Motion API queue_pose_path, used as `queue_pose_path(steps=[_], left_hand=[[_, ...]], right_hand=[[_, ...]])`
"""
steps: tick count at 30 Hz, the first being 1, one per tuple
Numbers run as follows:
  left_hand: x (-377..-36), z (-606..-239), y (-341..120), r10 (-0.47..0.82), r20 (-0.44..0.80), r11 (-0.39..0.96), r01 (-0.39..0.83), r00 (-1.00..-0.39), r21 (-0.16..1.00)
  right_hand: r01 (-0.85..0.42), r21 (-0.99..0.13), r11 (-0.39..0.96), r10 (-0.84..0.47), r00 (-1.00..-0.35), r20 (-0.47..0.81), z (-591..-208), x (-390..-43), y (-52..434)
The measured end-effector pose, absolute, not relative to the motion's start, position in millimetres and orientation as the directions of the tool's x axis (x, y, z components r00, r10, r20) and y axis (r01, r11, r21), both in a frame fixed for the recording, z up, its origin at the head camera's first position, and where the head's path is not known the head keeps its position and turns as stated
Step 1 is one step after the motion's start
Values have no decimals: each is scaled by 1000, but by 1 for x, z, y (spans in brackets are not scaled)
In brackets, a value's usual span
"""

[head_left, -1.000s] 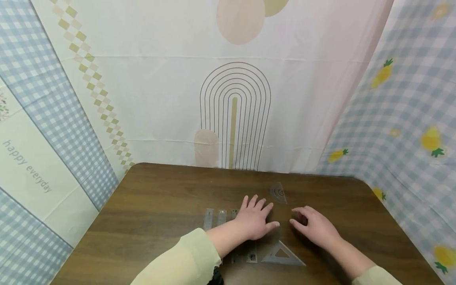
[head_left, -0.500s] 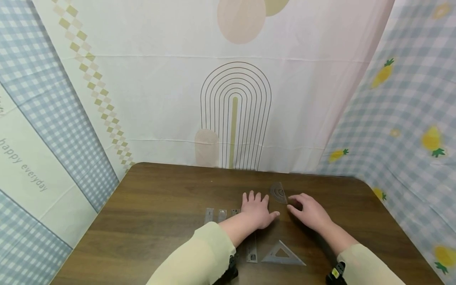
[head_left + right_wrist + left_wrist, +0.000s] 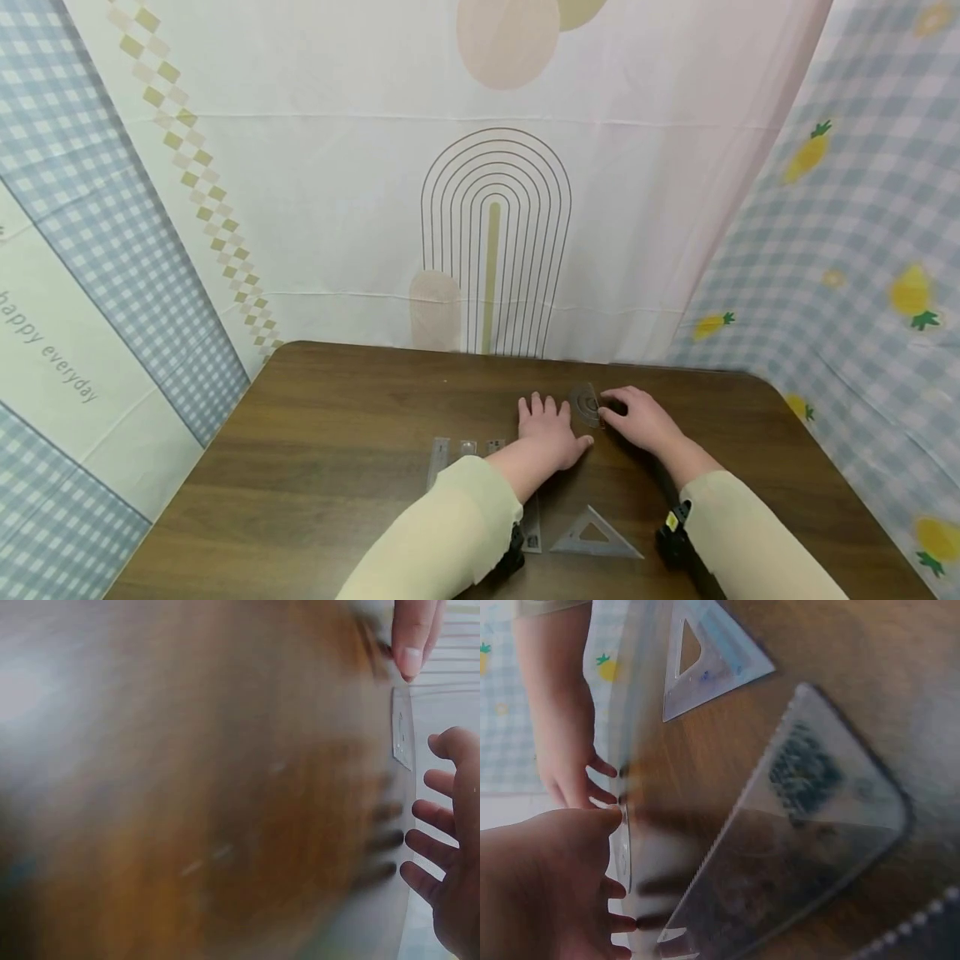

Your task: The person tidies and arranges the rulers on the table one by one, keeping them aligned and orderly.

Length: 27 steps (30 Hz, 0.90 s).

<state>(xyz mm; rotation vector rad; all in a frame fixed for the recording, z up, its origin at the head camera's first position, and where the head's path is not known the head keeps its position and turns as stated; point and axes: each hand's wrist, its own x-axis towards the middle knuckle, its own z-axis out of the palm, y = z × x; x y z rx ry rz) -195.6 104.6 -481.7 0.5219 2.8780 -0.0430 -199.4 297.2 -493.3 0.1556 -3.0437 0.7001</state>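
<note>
A small clear protractor (image 3: 584,406) lies near the table's far edge, between my two hands. To its left, my left hand (image 3: 547,437) is spread palm down with straight fingers, its thumb pointing right. At the protractor's straight edge, the thumb and forefinger of my right hand (image 3: 637,417) stand slightly bent and apart. In the right wrist view, the fingers (image 3: 435,847) of that hand hover loosely spread above their shadows, beside the protractor (image 3: 401,727). My left forearm covers part of several clear rulers, among them one with a dark printed square (image 3: 802,769).
A clear set square (image 3: 596,533) lies nearer the front, right of the ruler end (image 3: 532,537). Another ruler (image 3: 438,458) shows at the row's left. The brown wooden table (image 3: 337,500) ends at a hanging patterned cloth (image 3: 352,208).
Both hands have moved forward across the table. My right hand has also shifted left, up to the protractor's edge. Protractor, set square and rulers have stayed in place.
</note>
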Motion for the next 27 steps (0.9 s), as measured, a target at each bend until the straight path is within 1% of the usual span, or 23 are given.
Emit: queue_pose_path(steps=[5,10,17,22,27], left_hand=[[-197,-478,112,314,-241,946,325,-918,-7],[-199,-476,119,292,-254,950,310,-922,-31],[-209,-486,133,270,-260,948,303,-927,-94],[-216,-491,139,250,-255,953,284,-934,-107],[-221,-494,141,234,-255,957,269,-938,-111]], right_hand=[[-84,-445,892,-93,-996,1,-493,-212,298],[-66,-393,917,-84,-996,-29,-494,-222,299],[-51,-361,931,-80,-995,-64,-491,-230,299],[-43,-323,945,-80,-992,-101,-488,-235,296],[-30,-324,946,-78,-987,-139,-483,-238,292]])
